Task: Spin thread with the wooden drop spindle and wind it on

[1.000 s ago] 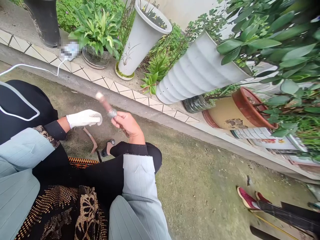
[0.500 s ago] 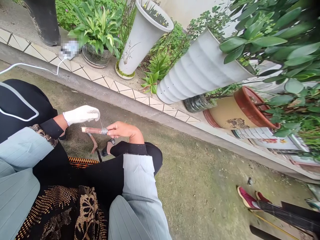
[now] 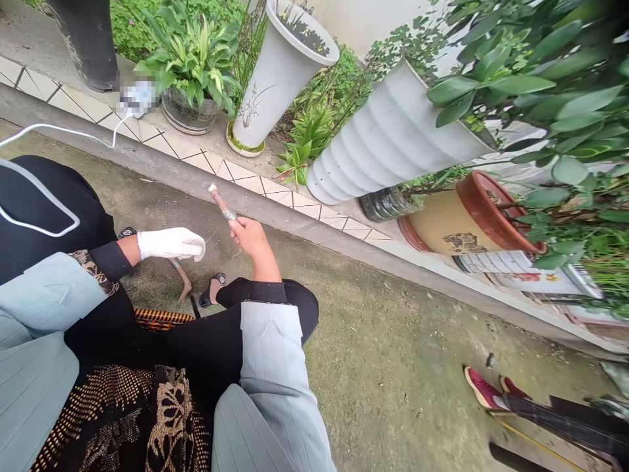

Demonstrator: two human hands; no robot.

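My right hand (image 3: 249, 235) is closed around the lower end of a short wooden stick (image 3: 217, 198), which tilts up and to the left with its pale cut end on top. Silvery wire (image 3: 228, 214) is wound around the stick just above my fingers. To the left, my left hand (image 3: 171, 244) wears a white knitted glove, its fingers curled together. A very thin strand runs from the gloved fingertips toward the stick; its far end is hard to make out. Below the glove, a forked branch (image 3: 183, 282) is near my shoes.
A tiled ledge (image 3: 236, 172) crosses in front, bearing a tall white planter (image 3: 275, 78), a ribbed white planter (image 3: 388, 141) and a tan pot (image 3: 437, 223). A white cable (image 3: 69, 131) hangs at left. Another person's red shoes (image 3: 484, 388) are on the concrete at right.
My right hand has turned the stick from lying level to tilting upward. The gloved left hand has moved slightly right and down, and now sits below the stick's top end.
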